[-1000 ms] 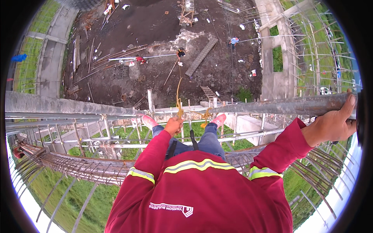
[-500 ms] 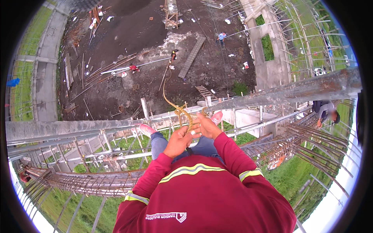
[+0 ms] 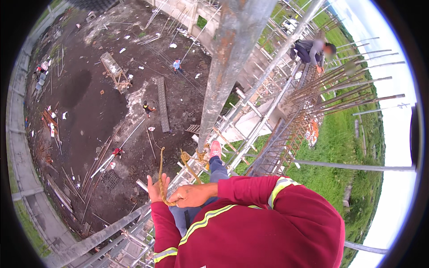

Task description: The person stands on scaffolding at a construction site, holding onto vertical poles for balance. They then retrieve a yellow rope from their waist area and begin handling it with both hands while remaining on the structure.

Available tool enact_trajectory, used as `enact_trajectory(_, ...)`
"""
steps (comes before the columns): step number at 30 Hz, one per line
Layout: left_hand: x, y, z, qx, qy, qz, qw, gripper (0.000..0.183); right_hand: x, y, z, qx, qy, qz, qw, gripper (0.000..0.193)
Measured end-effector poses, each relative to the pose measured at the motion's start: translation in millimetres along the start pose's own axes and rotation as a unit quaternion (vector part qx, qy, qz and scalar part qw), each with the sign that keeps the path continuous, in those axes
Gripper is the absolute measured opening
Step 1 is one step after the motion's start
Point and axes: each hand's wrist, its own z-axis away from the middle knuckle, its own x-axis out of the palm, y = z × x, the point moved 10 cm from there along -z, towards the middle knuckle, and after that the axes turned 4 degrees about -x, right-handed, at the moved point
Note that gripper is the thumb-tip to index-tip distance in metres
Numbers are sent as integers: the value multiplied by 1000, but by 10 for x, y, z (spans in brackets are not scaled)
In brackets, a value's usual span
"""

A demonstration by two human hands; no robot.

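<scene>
A yellow rope [image 3: 161, 172] passes through my hands above my lap. My right hand [image 3: 193, 195] is closed around it in a fist. My left hand [image 3: 157, 188] stands beside the rope with its fingers stretched upward, and the rope runs along its palm. One rope end sticks up past the left fingertips. Another length slants from my hands to a rope lashing [image 3: 202, 155] at the lower end of a thick, weathered metal pipe [image 3: 223, 67]. The pink shoe on my right foot [image 3: 215, 149] is close to that lashing.
Scaffold pipes [image 3: 263, 123] and a rebar cage [image 3: 290, 127] run beside me, high above the dark ground. Farther along, a co-worker [image 3: 313, 51] bends over the rebar. Below are people, a long plank [image 3: 163, 105] and a wooden trestle [image 3: 115, 71].
My view has swung to the right, so the pipe now runs up the picture. My hands have moved apart from the lashing toward my lap, and the right one grips the rope.
</scene>
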Motion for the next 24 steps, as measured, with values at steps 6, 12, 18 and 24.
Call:
enact_trajectory(6,-517,67,-254,0,112,64,992,18,-191,274,541,43,11,51,998,37)
enact_trajectory(12,492,7,623,107,37,-117,987,27,-824,2054,346,288,149,3,946,49)
enact_trajectory(18,1018,-822,1097,76,26,-250,965,23,-856,2852,-689,318,262,-506,757,54)
enact_trajectory(24,830,-1107,1160,72,11,-323,944,22,-605,3007,-826,368,278,-461,758,25)
